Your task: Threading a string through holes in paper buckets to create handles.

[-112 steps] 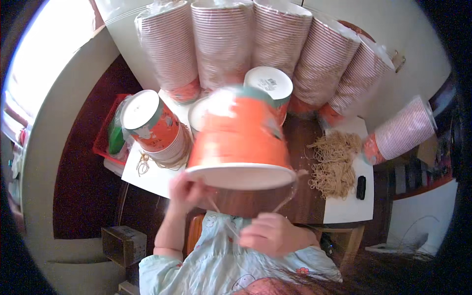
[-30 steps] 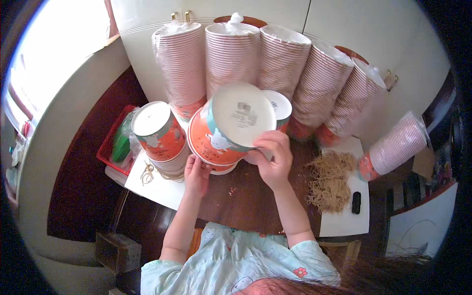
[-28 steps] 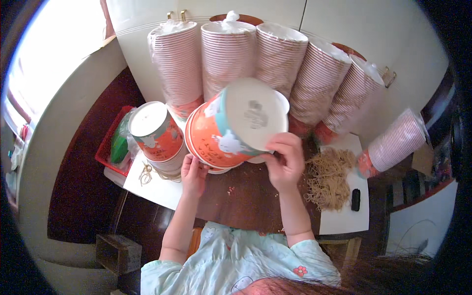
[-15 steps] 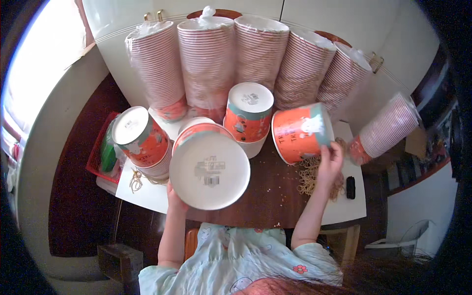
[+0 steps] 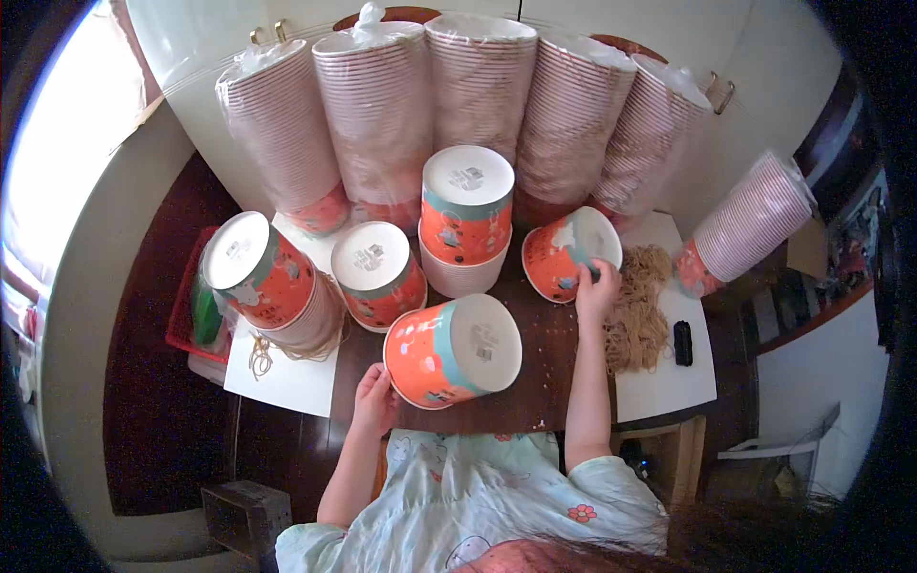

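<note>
Near the table's front edge, my left hand (image 5: 375, 401) grips the rim of an orange and green paper bucket (image 5: 420, 353). It is tilted, with its white base turned up and to the right. My right hand (image 5: 598, 286) has its fingers on the base edge of another orange paper bucket (image 5: 552, 263), which leans with its base to the right. Between and behind them, an upside-down paper bucket (image 5: 371, 258) stands on the brown tabletop. Behind it rises a short stack of upturned buckets (image 5: 466, 224); a similar stack (image 5: 263, 272) stands at the left.
Tall plastic-wrapped bucket stacks (image 5: 374, 115) line the back, and another wrapped stack (image 5: 750, 224) leans at the right. A heap of tan rubber bands (image 5: 642, 310) lies beside a small black object (image 5: 682, 344). At the left sits a red basket (image 5: 181, 315). Small pale bits dot the tabletop.
The left-hand bucket has moved right and tipped over sideways, uncovering the bucket behind it. My right hand has shifted left with its bucket, whose base now faces more toward me.
</note>
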### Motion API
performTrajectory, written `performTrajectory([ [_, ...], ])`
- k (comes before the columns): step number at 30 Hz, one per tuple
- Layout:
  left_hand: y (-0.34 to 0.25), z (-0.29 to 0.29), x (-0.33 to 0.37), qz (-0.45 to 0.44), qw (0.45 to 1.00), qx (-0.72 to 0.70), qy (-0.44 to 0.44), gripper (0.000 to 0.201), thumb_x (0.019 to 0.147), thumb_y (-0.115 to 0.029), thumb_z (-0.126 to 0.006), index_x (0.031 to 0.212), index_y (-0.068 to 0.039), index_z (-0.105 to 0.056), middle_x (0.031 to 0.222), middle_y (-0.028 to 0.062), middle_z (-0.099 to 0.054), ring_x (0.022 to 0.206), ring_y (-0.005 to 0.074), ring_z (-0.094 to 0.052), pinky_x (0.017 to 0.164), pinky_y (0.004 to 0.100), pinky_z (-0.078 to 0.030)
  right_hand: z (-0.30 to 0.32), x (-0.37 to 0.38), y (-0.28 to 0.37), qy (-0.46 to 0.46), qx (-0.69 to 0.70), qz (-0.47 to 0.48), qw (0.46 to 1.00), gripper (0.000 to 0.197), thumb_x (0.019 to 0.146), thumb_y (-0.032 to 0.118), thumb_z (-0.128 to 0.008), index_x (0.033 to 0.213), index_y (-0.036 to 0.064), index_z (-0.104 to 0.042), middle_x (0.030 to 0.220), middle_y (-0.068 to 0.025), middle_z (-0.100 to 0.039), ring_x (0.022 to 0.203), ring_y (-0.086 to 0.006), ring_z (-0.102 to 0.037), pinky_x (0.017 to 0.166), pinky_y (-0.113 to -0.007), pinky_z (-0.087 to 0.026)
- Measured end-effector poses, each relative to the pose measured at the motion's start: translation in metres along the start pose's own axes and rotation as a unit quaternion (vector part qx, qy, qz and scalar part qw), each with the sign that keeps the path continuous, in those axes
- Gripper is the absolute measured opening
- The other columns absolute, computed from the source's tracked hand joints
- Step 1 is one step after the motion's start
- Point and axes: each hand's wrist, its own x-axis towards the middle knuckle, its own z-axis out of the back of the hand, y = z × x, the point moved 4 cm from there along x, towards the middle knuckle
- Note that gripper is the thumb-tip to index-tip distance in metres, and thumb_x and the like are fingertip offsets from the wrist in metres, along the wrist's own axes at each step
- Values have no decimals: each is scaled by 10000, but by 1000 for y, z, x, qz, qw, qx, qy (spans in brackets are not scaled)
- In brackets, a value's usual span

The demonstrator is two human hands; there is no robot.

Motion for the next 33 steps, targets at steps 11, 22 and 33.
performTrajectory([
  [11,0,-19,-2,-109,963,244,35,45,888,-110,-447,867,-79,-473,696,-38,-489,558,8,-389,480,149,-312,-50,-9,25,95,21,120,988,158,705,78,-628,845,54,-558,935,-76,-563,984,-271,-494,982,-487,-261],
  [22,-18,-52,-4,-193,885,420,51,75,839,-78,-529,858,-5,-526,650,17,-513,541,59,-458,488,208,-393,-5,-51,39,239,262,-39,934,384,786,165,-599,1124,37,-467,1209,-117,-437,1157,-243,-391,970,-373,-291],
  [33,-23,-86,14,52,987,144,55,123,883,-197,-483,825,-89,-489,636,-65,-467,491,1,-402,415,137,-292,10,-89,68,470,490,-128,724,996,641,700,-524,1319,33,-228,1335,-111,-292,1241,-225,-271,1011,-362,-209],
])
